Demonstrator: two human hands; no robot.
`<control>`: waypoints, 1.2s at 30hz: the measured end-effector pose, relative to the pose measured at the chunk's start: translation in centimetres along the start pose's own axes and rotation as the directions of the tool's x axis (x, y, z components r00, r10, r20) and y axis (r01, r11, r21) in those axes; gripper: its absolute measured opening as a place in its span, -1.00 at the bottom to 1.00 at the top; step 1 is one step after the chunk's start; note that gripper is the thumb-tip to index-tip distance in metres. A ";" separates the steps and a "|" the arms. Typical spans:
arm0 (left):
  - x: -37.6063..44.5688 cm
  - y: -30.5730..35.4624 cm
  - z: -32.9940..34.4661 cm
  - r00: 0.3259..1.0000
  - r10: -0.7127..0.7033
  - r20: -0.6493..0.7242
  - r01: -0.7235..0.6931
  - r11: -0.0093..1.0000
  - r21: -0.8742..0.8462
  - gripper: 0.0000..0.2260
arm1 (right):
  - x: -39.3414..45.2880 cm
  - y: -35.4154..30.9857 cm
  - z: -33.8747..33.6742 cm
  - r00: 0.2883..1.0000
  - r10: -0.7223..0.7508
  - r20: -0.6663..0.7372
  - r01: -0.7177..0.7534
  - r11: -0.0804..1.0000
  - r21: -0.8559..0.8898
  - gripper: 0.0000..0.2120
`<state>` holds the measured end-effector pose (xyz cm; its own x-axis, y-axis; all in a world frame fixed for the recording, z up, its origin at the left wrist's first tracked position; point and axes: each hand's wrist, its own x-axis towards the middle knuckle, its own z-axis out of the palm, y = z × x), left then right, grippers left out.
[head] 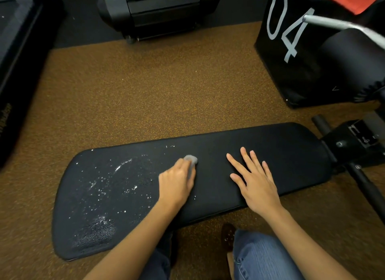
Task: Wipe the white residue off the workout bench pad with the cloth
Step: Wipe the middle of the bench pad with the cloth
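Brown speckled floor [145,88] is filling most of the frame. Black bench pad [281,154] is lying across it from 8 to 3 o'clock, centre-low. White residue [116,181] is speckling the pad's 9 o'clock half; the 3 o'clock half is looking clean. Black box [291,50] marked "04" is sitting at 1 o'clock. Right hand [255,184] is resting flat on the pad, fingers spread. Left hand [177,184] is gripping a grey cloth [191,161], pressing it on the pad's middle.
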<state>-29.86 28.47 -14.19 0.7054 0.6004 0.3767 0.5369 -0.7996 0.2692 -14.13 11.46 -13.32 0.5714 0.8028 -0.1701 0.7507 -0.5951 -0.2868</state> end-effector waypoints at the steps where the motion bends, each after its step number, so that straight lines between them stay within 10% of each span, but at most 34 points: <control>1: -0.7 0.6 -0.1 0.999 0.025 0.024 -0.024 1.000 -0.013 -0.76 | 0.0 0.0 0.0 1.000 -0.002 -0.003 0.002 1.000 0.001 -0.53; 11: 2.6 2.1 1.2 0.999 -0.042 0.001 0.042 0.999 -0.012 -0.89 | 0.0 0.2 0.2 1.000 -0.003 -0.017 0.003 1.000 0.001 -0.55; 19: -0.1 3.8 1.1 0.978 0.199 0.058 -0.199 0.980 0.008 -0.78 | 0.2 0.3 0.3 1.000 -0.008 -0.019 0.008 1.000 -0.011 -0.48; 25: 2.7 1.7 0.9 0.999 -0.036 0.015 0.035 0.999 0.033 -0.86 | 0.1 0.1 0.2 1.000 0.005 -0.006 -0.005 1.000 0.014 -0.52; 36: 4.8 -0.1 0.8 0.999 -0.039 0.005 0.039 0.998 0.056 -0.94 | 0.1 0.2 0.3 1.000 0.000 -0.016 0.001 1.000 0.028 -0.53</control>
<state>-26.13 31.47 -13.10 0.6860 0.6314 0.3617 0.5888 -0.7737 0.2339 -14.06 11.42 -13.64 0.5765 0.8023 -0.1548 0.7417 -0.5933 -0.3127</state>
